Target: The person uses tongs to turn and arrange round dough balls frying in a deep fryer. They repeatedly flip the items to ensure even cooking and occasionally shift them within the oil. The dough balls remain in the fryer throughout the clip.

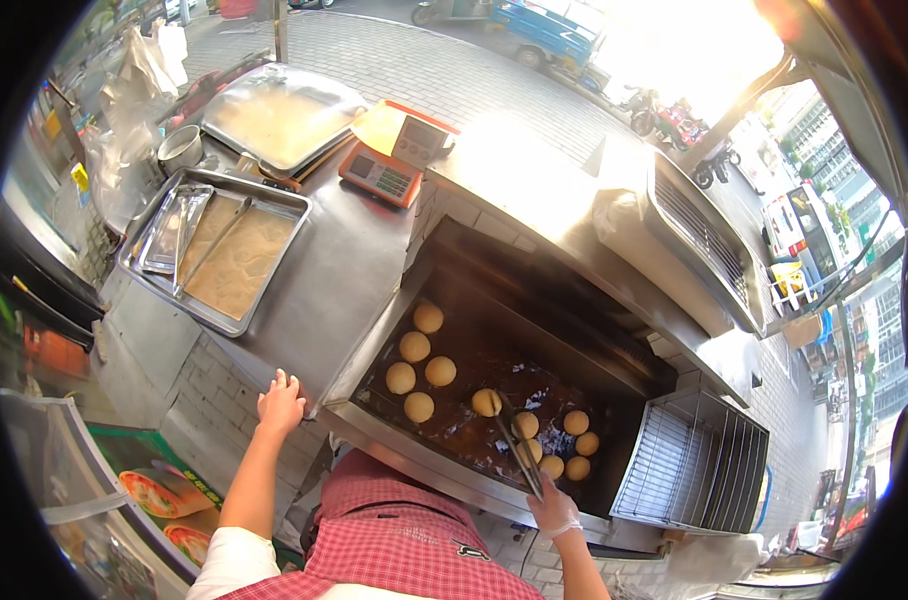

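My right hand (555, 510), in a thin clear glove, is closed around metal tongs (523, 456). The tongs' tips touch a round fried dough ball (486, 403) in the dark oil of a rectangular fryer (454, 330). Several golden balls float left of it, such as one ball (428, 317), and several more lie to the right, among them another ball (576, 422). My left hand (281, 403) is bare and holds nothing. Its fingers are apart at the front edge of the steel counter (341, 277), left of the fryer.
A steel tray (274, 300) with a tan layer, a smaller tray and tongs lies on the left. Behind it are a covered tray (281, 112) and an orange digital scale (382, 176). A wire draining rack (667, 457) adjoins the fryer's right end. A racked tray (705, 232) stands behind.
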Motion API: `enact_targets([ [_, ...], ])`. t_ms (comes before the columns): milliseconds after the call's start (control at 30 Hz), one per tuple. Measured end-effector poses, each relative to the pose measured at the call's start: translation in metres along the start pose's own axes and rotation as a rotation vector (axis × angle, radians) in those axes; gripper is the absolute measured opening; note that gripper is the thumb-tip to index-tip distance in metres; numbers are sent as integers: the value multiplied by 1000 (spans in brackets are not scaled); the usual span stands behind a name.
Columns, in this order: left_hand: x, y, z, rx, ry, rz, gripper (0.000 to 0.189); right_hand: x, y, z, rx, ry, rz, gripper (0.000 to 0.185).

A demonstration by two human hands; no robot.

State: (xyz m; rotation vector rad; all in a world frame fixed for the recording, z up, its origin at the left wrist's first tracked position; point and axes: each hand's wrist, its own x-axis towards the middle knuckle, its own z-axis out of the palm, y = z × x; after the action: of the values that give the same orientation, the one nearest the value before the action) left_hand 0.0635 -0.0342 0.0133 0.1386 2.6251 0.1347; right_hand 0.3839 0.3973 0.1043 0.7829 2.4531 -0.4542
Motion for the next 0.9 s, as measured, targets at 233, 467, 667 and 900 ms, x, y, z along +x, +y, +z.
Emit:
enact_targets([
  [233, 0, -1, 1, -1, 17, 18, 59, 48, 18, 73, 219, -26, -57, 62],
  [467, -1, -1, -1, 14, 11, 13, 59, 32, 30, 70, 1202, -349, 174, 52],
  [667, -1, 2, -3, -1, -16, -11, 61, 46, 14, 82, 522, 42, -95, 52],
  [900, -3, 2, -5, 2, -18, -6, 61, 15, -48, 38, 525, -234, -33, 62],
])
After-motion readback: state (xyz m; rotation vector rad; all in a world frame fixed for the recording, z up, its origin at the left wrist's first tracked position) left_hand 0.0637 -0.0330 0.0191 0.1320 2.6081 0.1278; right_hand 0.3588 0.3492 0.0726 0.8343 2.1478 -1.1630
